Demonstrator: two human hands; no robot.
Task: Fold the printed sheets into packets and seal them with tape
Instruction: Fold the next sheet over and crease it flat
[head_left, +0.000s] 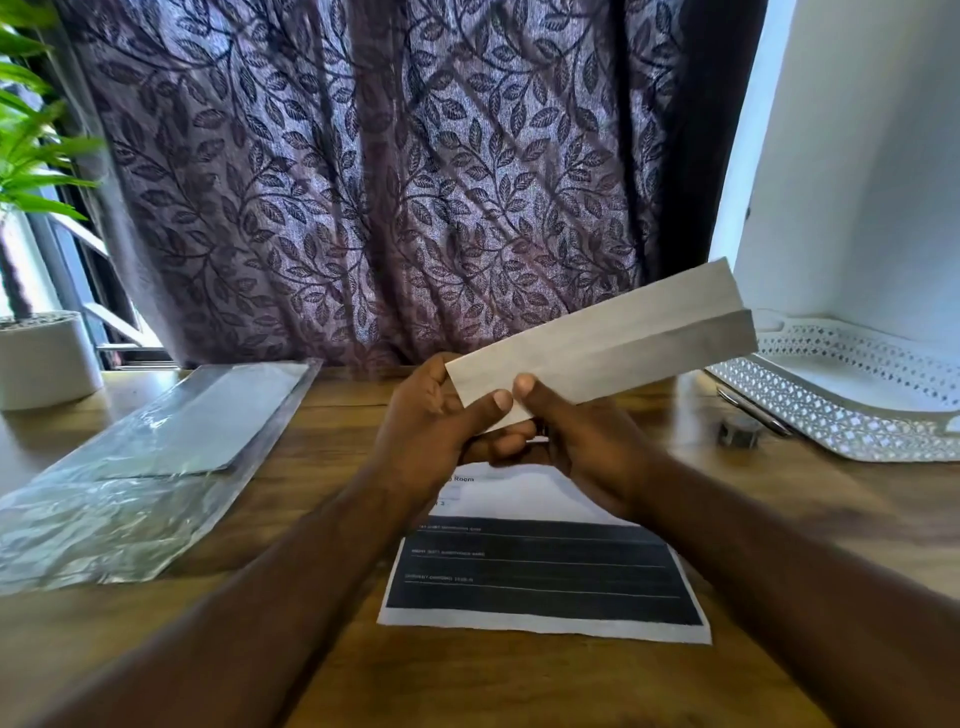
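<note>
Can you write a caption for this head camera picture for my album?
Two hands, left and right, hold a folded paper above a printed sheet on a wooden table.

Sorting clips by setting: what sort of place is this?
Probably a home desk by a window: a wooden tabletop, a leaf-patterned curtain close behind, and a potted plant at the left.

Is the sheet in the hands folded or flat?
Folded: the held sheet is a narrow strip with a lengthwise crease, pinched at one end.
</note>
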